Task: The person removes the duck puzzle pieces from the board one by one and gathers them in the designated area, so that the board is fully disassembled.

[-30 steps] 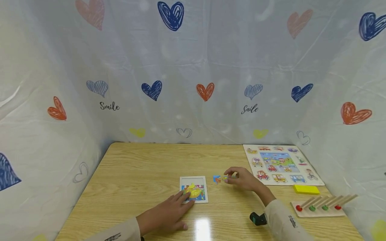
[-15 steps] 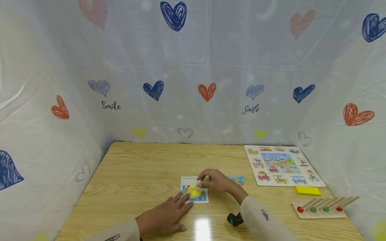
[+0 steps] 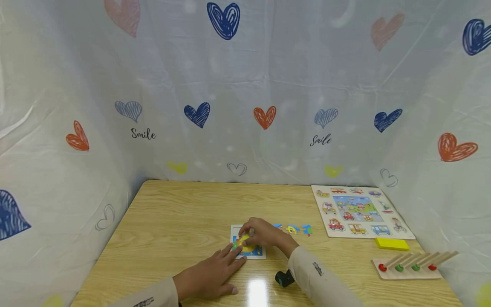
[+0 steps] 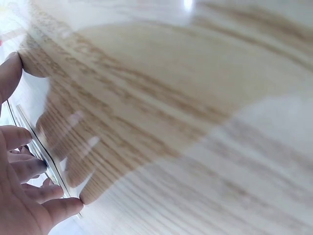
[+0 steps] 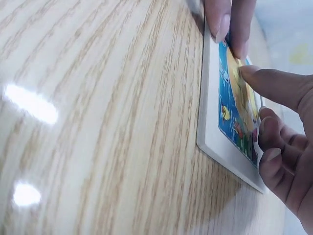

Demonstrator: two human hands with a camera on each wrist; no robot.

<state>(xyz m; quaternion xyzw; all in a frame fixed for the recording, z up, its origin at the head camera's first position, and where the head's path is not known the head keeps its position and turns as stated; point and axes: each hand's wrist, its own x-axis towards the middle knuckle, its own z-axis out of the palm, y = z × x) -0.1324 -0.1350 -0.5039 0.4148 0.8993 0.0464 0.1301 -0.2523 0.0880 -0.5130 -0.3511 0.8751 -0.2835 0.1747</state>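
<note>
The small white-framed puzzle (image 3: 235,229), with its yellow and blue picture, lies flat at the middle front of the table. My left hand (image 3: 215,271) rests with spread, nearly straight fingers over its lower left edge. Bent over the upper part of the puzzle is my right hand (image 3: 264,234). In the right wrist view, its thumb (image 5: 259,81) bears on the picture, and it pinches a puzzle piece that the fingers mostly hide. Just right of the right hand lie loose puzzle pieces (image 3: 293,229), one of them partly behind that hand.
A larger vehicle picture board (image 3: 322,221) lies at the back right of the wooden table (image 3: 184,213). Nearer are a yellow block (image 3: 392,244) and a pegged wooden stand (image 3: 406,275) with red and green beads. A printed curtain (image 3: 215,149) encloses the table.
My right hand has moved left from the loose pieces to over the puzzle, bringing a piece along. The left hand has stayed on the frame's edge.
</note>
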